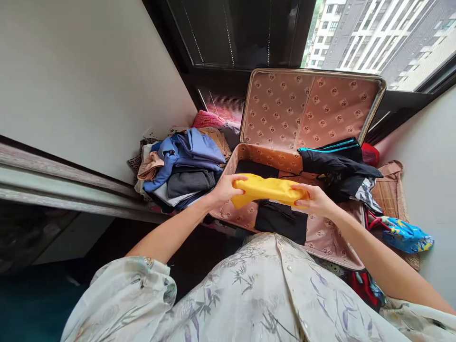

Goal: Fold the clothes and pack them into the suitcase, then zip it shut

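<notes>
Folded yellow garment, frame centre: gripped at its ends by left hand and right hand, held above open suitcase. Black clothing lies beneath; clothes pile left of the case.

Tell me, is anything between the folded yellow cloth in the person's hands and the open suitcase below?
Nothing visible: both hands, left hand and right hand, hold the folded yellow cloth directly over the open pink-lined suitcase, above a folded black garment.
</notes>
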`<action>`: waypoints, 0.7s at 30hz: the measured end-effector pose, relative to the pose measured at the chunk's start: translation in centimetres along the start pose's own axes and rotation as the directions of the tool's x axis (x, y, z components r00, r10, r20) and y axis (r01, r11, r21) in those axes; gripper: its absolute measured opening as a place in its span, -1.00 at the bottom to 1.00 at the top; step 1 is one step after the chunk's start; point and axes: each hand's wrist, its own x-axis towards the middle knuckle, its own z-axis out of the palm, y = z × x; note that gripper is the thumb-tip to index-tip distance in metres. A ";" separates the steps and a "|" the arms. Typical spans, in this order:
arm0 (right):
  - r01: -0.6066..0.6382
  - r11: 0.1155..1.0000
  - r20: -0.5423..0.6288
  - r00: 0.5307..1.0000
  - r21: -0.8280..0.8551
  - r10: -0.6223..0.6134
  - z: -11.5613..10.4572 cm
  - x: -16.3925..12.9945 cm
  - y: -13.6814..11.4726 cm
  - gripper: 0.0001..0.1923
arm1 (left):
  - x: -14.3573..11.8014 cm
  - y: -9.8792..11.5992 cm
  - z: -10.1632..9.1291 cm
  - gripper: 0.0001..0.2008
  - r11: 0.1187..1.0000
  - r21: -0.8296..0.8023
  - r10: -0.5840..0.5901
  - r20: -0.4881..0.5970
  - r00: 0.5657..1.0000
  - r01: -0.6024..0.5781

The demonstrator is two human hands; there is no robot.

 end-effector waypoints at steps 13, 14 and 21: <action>0.178 0.694 0.073 0.981 -0.698 -0.179 5.8 3.4 0.8 -0.73 | -0.9 -3.1 -6.0 -0.94 0.698 0.708 0.240 -0.091 0.967 -0.107; 0.228 0.724 0.112 0.972 -0.651 -0.206 5.9 3.6 1.0 -0.74 | -0.9 -3.3 -6.6 -0.91 0.755 0.647 0.188 -0.066 0.980 -0.101; 0.206 0.919 0.314 0.945 -0.337 -0.097 9.2 3.1 4.1 -0.68 | -3.1 -6.6 -7.5 -0.85 0.860 0.510 0.016 0.006 1.000 -0.017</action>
